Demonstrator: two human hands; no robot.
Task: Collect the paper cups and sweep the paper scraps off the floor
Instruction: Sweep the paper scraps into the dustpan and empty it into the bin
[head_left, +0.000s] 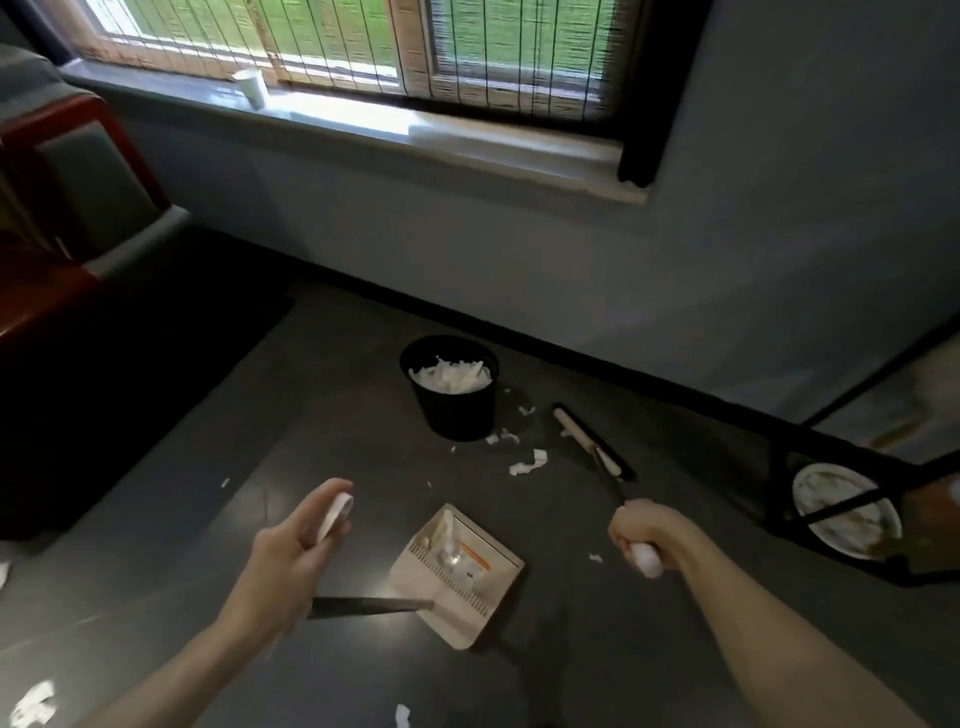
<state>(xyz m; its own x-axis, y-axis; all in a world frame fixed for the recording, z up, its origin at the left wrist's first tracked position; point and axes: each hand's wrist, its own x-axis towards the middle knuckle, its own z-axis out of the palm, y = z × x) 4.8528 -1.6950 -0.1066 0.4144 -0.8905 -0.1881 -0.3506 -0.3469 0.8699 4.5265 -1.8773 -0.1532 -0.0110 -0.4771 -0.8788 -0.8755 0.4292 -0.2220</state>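
Note:
My right hand grips the white handle end of a broom. Its dark shaft runs up to the broom head, which lies on the floor right of a black bin filled with white paper. My left hand pinches a white rounded piece between thumb and fingers; it looks like the end of the dustpan's handle. The beige dustpan sits on the floor between my hands with a few scraps in it. Paper scraps lie between bin and broom. A white paper cup stands on the window sill.
More scraps lie near my right wrist, at the bottom edge and at bottom left. A black-framed glass table with a used plate stands at right. A red-brown seat fills the left.

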